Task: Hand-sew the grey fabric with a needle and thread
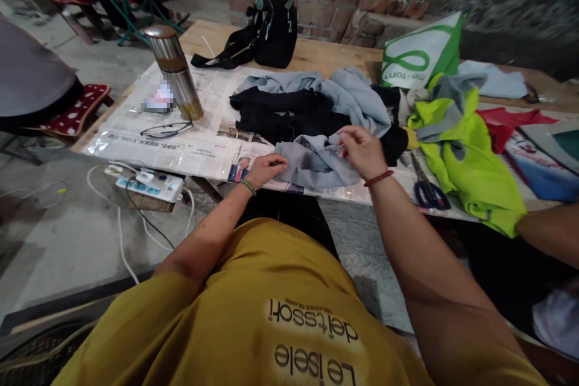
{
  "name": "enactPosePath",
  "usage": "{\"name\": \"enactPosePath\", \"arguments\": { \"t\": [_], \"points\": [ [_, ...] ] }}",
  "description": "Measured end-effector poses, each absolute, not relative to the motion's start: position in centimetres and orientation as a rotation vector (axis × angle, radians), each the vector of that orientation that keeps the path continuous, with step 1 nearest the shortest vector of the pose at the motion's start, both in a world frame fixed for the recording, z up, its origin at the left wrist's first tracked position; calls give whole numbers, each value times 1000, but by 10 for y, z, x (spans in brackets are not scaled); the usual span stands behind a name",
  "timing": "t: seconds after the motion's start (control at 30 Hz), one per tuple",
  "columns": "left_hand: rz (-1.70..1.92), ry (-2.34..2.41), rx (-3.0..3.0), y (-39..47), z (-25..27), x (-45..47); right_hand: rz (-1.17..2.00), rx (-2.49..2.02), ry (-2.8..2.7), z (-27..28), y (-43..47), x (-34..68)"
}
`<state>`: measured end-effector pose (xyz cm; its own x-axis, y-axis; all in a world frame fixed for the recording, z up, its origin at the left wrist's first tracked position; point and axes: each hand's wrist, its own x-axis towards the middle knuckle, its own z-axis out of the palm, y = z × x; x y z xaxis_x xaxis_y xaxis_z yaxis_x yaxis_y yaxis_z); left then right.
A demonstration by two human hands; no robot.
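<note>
A crumpled grey garment (316, 163) lies at the table's near edge, in front of me. My left hand (268, 170) is at its left side, thumb and finger pinched together against the cloth's edge. Whatever sits in that pinch is too small to make out. Over the garment's right part, my right hand (363, 149) is raised a little, its fingertips also pinched. Any thread or small thing between them does not show. Black clothing (289, 111) lies just beyond, mixed with more grey cloth (357, 93).
Scissors (427, 187) and a neon yellow garment (470, 151) lie right, beside another person's arm (549, 229). A steel flask (178, 75) and glasses (166, 129) stand left on newspaper (122, 143). Behind are a black bag (275, 24) and green-white bag (420, 57). A power strip (149, 184) hangs low left.
</note>
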<state>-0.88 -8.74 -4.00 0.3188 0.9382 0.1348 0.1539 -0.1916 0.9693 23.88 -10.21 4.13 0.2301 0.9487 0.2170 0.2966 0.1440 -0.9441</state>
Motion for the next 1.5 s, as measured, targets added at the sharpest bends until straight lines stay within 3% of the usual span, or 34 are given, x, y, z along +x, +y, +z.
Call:
{"name": "enactPosePath", "arguments": {
  "t": [0.27,0.9,1.17,1.5],
  "points": [
    [1003,968,1634,-86,-42,-9,641,-1398,-1945,7,-100,194],
    [985,941,1635,-87,-39,-11,649,-1312,-2086,-5,-98,184],
    [1002,907,1631,-85,-43,-11,842,-1323,-1892,-1,-103,174],
    [1010,894,1652,-85,-42,-12,1548,-1277,-1070,13,-105,174]
  ]
}}
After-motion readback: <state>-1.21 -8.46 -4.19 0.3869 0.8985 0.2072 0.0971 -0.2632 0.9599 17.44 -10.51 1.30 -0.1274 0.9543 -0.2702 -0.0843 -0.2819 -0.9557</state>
